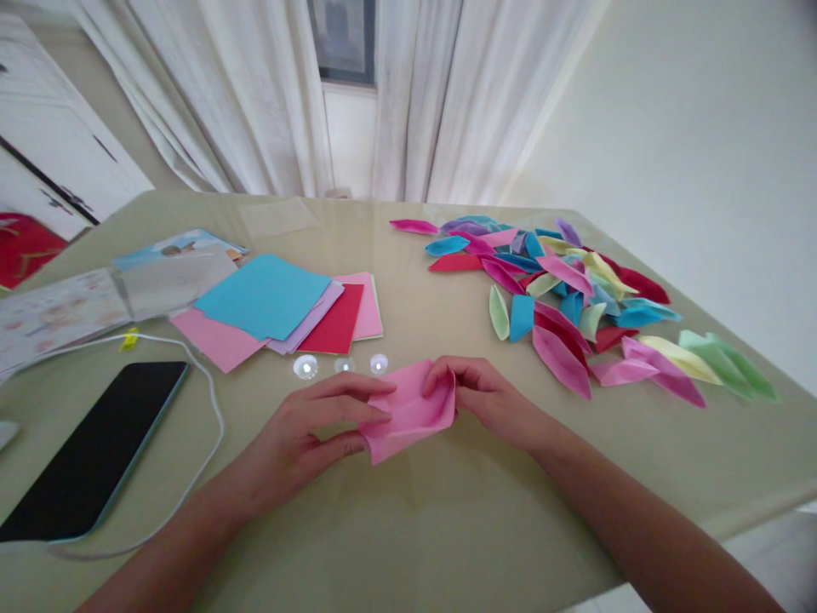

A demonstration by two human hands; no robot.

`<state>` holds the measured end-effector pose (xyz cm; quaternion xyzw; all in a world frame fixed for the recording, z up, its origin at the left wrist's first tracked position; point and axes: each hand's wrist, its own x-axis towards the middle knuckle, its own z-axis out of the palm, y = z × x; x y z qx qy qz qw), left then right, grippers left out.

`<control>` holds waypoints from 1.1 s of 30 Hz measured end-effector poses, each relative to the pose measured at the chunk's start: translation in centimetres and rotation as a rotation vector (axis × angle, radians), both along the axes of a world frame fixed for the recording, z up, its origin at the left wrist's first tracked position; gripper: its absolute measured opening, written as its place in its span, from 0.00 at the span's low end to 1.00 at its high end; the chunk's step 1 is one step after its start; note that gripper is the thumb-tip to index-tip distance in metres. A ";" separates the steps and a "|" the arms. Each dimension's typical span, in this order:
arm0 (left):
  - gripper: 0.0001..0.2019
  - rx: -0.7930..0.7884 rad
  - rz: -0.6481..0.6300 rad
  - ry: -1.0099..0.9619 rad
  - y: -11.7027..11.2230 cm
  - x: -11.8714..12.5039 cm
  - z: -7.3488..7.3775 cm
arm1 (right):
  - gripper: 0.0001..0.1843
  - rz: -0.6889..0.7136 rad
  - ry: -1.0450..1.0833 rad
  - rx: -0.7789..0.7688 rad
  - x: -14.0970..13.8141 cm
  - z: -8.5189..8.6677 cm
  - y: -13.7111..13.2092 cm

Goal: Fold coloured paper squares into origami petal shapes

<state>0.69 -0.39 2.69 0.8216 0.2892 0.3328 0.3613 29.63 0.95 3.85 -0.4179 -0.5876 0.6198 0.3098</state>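
Observation:
A partly folded sheet of pink origami paper (408,413) is held between both hands above the table, its edges turned up and creased. My left hand (319,426) grips its left side, with fingers on top and the thumb low at the edge. At the right end, my right hand (478,392) pinches the paper, the index finger reaching inside the raised fold and the thumb partly hidden. Just beyond the paper sits a loose pile of coloured paper squares (265,298) in blue, purple, red and pink.
Many folded paper pieces (562,281) cover the table's right side. At left lie a black-screened phone (95,451), a white cable (214,400) and printed plastic packaging (64,315). Light reflections show on the tabletop (408,528). White curtains (255,94) hang behind.

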 end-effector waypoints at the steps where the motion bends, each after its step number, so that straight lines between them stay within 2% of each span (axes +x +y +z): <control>1: 0.16 0.000 -0.009 -0.016 0.0 0.0 0.0 | 0.09 -0.005 0.005 0.002 0.0 0.0 0.0; 8: 0.11 -0.048 0.007 -0.031 -0.6 0.6 0.6 | 0.04 0.013 0.062 -0.005 -0.2 -0.5 -0.3; 14: 0.17 -0.094 0.088 -0.093 -0.9 1.2 0.1 | 0.05 0.076 0.098 0.138 0.0 -0.3 -0.3; 17: 0.16 -0.104 0.060 -0.130 -0.8 1.3 0.4 | 0.06 0.083 0.088 0.193 0.0 -0.3 -0.3; 21: 0.14 -0.129 0.029 -0.150 -0.7 1.3 0.8 | 0.06 0.075 0.085 0.188 0.0 -0.5 -0.4; 25: 0.14 -0.064 0.037 -0.086 -0.9 1.3 0.6 | 0.05 0.077 0.038 0.194 0.0 -0.3 -0.4; 28: 0.14 0.012 0.109 -0.061 -1.1 1.7 0.3 | 0.05 0.098 0.020 0.236 -0.1 0.0 -0.5; 33: 0.10 0.049 0.250 -0.061 -1.1 2.3 -0.3 | 0.03 0.129 0.041 0.265 -0.4 0.2 -0.7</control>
